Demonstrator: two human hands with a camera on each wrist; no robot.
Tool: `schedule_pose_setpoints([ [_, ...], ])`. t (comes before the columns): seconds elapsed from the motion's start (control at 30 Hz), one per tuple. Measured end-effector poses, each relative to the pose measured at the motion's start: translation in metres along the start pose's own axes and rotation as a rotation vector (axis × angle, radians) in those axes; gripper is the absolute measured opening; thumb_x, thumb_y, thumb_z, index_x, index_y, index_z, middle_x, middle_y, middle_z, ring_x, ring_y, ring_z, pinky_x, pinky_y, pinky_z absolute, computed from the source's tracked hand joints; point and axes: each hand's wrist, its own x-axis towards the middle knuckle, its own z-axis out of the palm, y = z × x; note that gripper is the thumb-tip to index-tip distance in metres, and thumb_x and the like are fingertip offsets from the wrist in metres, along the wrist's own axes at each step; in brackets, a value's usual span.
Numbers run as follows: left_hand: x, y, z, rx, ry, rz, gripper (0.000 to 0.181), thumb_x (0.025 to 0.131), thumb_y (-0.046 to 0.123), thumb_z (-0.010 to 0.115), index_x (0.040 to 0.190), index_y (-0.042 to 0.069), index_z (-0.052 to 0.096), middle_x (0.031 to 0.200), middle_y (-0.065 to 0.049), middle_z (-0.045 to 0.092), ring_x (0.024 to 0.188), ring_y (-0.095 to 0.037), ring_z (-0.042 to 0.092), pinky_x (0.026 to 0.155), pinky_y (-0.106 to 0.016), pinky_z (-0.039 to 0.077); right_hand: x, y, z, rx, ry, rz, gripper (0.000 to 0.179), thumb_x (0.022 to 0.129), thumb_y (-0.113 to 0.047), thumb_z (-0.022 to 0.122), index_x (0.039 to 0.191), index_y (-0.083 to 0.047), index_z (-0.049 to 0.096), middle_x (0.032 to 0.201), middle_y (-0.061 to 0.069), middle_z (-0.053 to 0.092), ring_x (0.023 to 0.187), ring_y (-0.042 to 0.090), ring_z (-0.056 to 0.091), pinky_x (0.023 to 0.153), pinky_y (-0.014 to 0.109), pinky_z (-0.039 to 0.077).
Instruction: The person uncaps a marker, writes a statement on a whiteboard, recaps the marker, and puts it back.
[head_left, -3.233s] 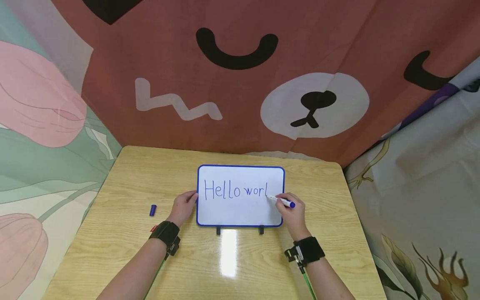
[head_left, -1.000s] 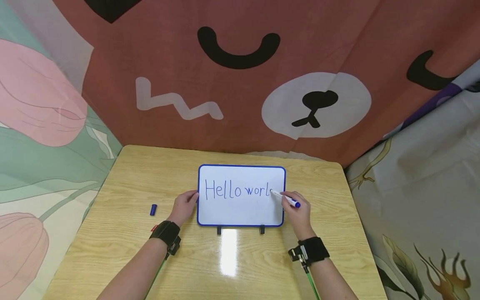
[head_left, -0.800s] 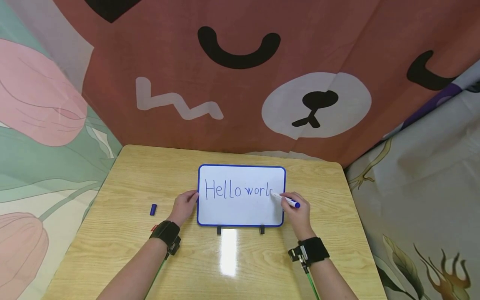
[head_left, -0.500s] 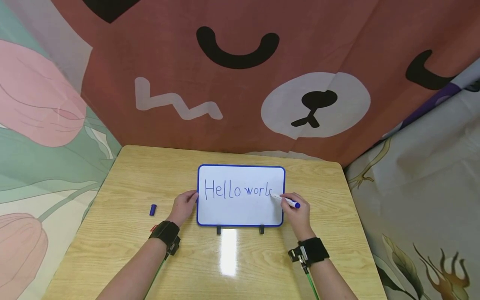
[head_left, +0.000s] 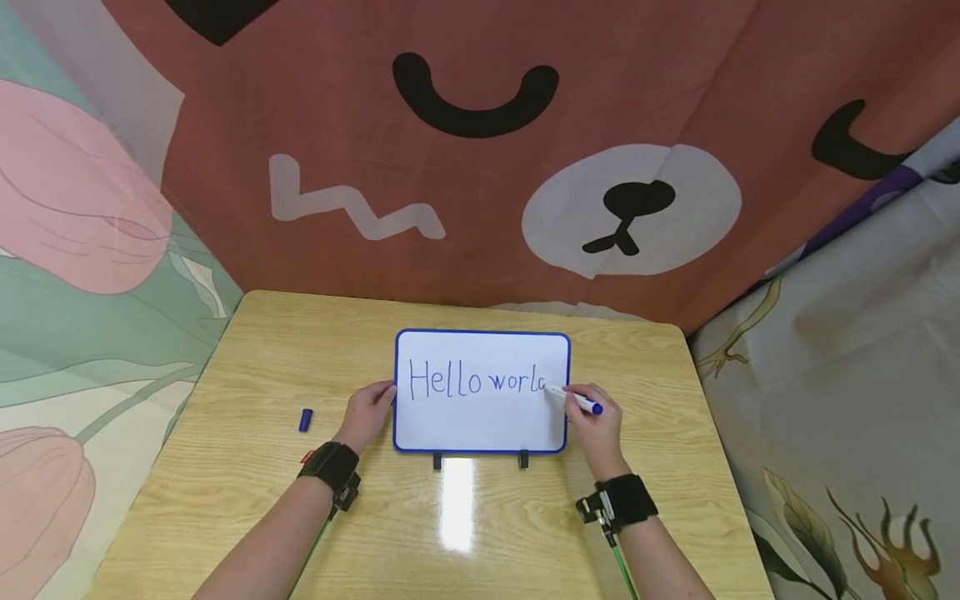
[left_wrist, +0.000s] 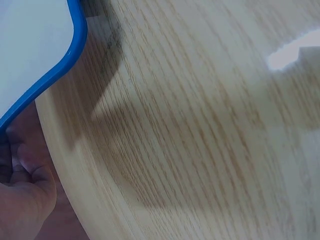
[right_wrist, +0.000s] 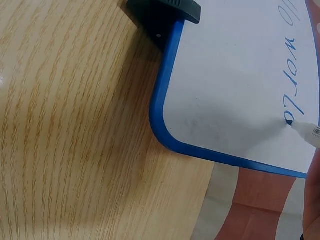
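A small whiteboard (head_left: 480,425) with a blue frame stands on the table, with "Hello worl" and a round stroke after it in blue ink. My right hand (head_left: 596,425) pinches a white marker (head_left: 576,401) with a blue end, tilted, its tip on the board at that last stroke. The right wrist view shows the marker (right_wrist: 306,131) tip touching the white surface. At the board's left edge my left hand (head_left: 366,415) grips the frame, thumb at the front. In the left wrist view, the left hand's (left_wrist: 25,195) fingers are curled, partly hidden by the board.
A blue marker cap (head_left: 306,420) lies on the wooden table (head_left: 360,533), left of my left hand. Dark feet (head_left: 437,461) support the board's lower edge. A printed curtain (head_left: 480,250) hangs right behind the table.
My right hand has moved slightly right with the marker. The "l" has gained a foot, and a rounded stroke now follows it. My left hand has stayed at the board's edge.
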Motion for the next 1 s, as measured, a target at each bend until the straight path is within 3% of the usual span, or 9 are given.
schedule_pose_setpoints([
  [0.2,-0.001,0.001,-0.001,0.006,0.009,0.008,0.038,0.101,0.023,0.045,0.129,0.0,0.055,0.124,-0.018,0.061,0.11,-0.029,0.061,0.093,-0.042,0.051,0.003,-0.003,-0.001,0.006,-0.003,0.008,0.01,0.084,0.003,0.064,0.092,0.005,0.07,0.073,0.01,0.06,0.06,0.002,0.05,0.047,0.014,0.044],
  [0.47,-0.002,0.001,-0.001,0.005,0.008,0.008,0.038,0.101,0.023,0.044,0.129,-0.001,0.055,0.124,-0.018,0.061,0.111,-0.029,0.061,0.093,-0.042,0.051,0.007,0.028,0.006,-0.01,-0.003,0.04,0.012,0.088,-0.01,0.065,0.098,-0.008,0.072,0.08,0.005,0.061,0.063,0.008,0.054,0.047,0.016,0.048],
  [0.8,-0.002,0.001,-0.001,0.003,0.007,0.009,0.037,0.101,0.023,0.045,0.128,0.0,0.056,0.125,-0.018,0.061,0.112,-0.029,0.06,0.094,-0.042,0.051,0.014,0.026,0.008,-0.025,0.011,0.028,0.014,0.089,-0.013,0.065,0.1,-0.011,0.072,0.084,0.004,0.063,0.066,0.009,0.054,0.049,0.015,0.049],
  [1.0,-0.002,0.001,0.0,0.001,0.008,0.011,0.038,0.101,0.024,0.045,0.128,0.0,0.056,0.126,-0.018,0.06,0.114,-0.029,0.059,0.095,-0.042,0.05,0.013,0.009,0.006,-0.031,0.009,0.028,0.013,0.087,-0.003,0.064,0.099,-0.002,0.071,0.085,0.011,0.063,0.068,0.007,0.053,0.051,0.013,0.048],
])
